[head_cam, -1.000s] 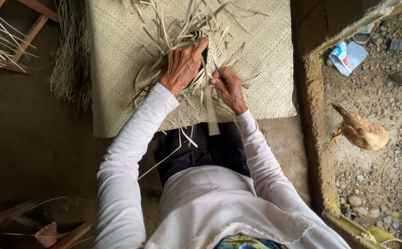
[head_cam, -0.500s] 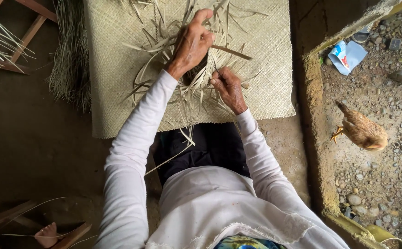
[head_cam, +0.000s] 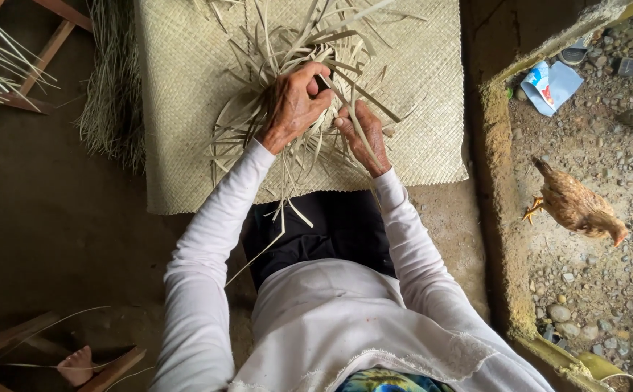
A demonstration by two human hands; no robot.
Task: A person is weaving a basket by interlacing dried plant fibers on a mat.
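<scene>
A pale woven mat [head_cam: 186, 94] lies flat on the dirt floor in front of me. On it sits a loose fan of dried leaf strips [head_cam: 287, 51], part woven into a small piece. My left hand [head_cam: 294, 105] is closed over a bunch of these strips near the middle. My right hand [head_cam: 362, 134] pinches one long strip [head_cam: 345, 98] that runs up between both hands. The two hands are almost touching. White long sleeves cover both arms.
A bundle of dried fibres [head_cam: 109, 109] lies by the mat's left edge. Wooden frames [head_cam: 33, 58] stand at the upper left and lower left, with another person's bare foot [head_cam: 77, 363] there. A concrete ledge [head_cam: 501, 203] borders the right; beyond it stands a brown hen [head_cam: 574, 207] on gravel.
My left hand reached up the mat, then drew back toward my right hand and closed over the strips. My right hand rose slightly, taking hold of a long strip.
</scene>
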